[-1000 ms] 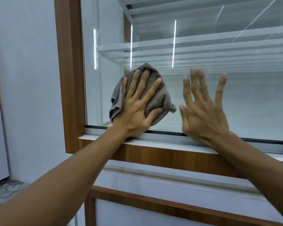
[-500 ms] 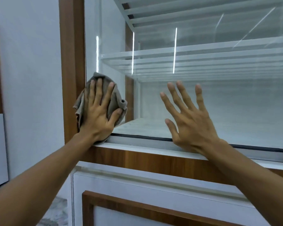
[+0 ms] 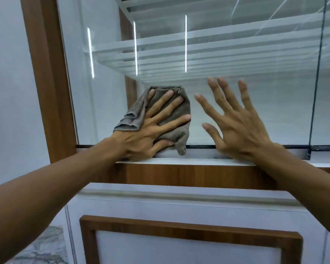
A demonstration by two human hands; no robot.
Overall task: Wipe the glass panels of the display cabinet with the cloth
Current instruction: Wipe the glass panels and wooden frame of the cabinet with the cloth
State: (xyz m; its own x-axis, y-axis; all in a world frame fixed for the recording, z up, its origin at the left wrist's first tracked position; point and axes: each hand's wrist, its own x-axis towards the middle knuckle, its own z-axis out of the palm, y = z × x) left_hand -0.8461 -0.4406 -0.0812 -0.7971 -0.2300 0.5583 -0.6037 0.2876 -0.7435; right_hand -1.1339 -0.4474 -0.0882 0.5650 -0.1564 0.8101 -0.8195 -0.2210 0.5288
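Pressing flat with straight, spread fingers, the left hand (image 3: 147,134) pins the cloth (image 3: 135,113) against the glass panel (image 3: 265,115), curling round nothing; the thumb lies along the cloth's lower edge. The cloth is bunched into a rough pad low on the panel, its bottom corner hanging to the black strip just above the white sill (image 3: 198,161), with the wooden post (image 3: 46,82) apart on its left. The right hand (image 3: 238,130) is spread wide and holds nothing, raised just beside the cloth on its right, heel near the sill; whether its palm touches the glass cannot be told. Most of the pane's bare glass lies up and to the right of the cloth, running toward the dark vertical seam (image 3: 316,82) and up past the glass shelves (image 3: 217,50) behind. Judging from that, a level stroke rightward would run straight into the right hand, so the freer path for the left hand looks to be upward, or the right hand must give way first.
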